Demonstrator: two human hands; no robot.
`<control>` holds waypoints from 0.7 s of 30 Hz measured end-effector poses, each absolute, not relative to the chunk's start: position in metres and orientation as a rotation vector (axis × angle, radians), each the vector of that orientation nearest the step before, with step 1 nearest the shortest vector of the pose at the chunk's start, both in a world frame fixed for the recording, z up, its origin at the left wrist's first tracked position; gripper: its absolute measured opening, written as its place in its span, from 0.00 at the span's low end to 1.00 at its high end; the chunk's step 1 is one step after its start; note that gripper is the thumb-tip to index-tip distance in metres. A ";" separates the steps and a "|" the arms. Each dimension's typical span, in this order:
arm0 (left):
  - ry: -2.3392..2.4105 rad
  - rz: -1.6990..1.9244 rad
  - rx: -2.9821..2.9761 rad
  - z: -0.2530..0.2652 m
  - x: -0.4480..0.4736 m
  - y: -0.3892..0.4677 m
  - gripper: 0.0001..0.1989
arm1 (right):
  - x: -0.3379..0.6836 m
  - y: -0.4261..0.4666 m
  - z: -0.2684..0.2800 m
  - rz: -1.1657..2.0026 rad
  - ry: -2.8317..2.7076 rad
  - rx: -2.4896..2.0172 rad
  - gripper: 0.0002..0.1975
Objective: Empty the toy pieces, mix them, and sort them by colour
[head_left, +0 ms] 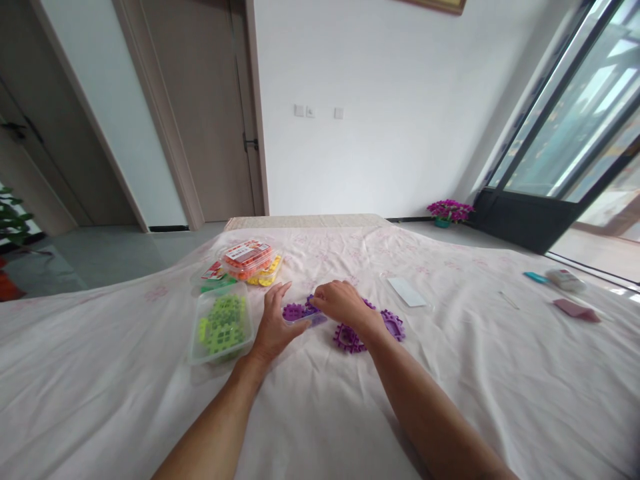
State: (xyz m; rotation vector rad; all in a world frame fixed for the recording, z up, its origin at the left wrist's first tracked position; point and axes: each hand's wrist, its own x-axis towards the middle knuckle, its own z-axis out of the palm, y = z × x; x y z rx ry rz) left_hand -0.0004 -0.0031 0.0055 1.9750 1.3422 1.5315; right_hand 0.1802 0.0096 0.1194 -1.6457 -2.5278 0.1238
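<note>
A small clear plastic box (316, 321) lies on the bed with purple toothed building pieces (293, 312) in it. My left hand (274, 325) is at the left end of the box, thumb along its near edge and fingers spread apart. My right hand (341, 301) reaches over the right end of the box. Its fingers are curled down onto a dark purple toothed piece (311, 305), and the fingertips are partly hidden. Beside and below my right wrist lie more purple toothed pieces (346, 339), with a lighter purple one (393, 325) to the right.
On the left sits an open clear tub (196, 337) of green pieces. Behind it are stacked packs of orange pieces (247, 259) and yellow pieces (270, 272). A white card (407, 291) lies to the right. Farther right are a blue item (535, 277) and a pink item (577, 310).
</note>
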 end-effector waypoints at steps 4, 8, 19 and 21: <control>1.342 1.545 1.973 0.006 0.001 -0.003 0.44 | 0.178 0.011 0.115 0.248 -2.684 -1.431 0.23; 1.342 1.550 1.966 0.007 0.001 -0.004 0.43 | 0.179 0.012 0.110 0.318 -2.744 -1.437 0.26; 1.341 1.541 1.986 0.004 0.000 -0.002 0.42 | 0.179 0.013 0.115 0.428 -2.687 -1.148 0.26; 1.347 1.546 1.990 0.004 0.000 -0.002 0.42 | 0.178 0.015 0.109 0.412 -2.756 -1.139 0.28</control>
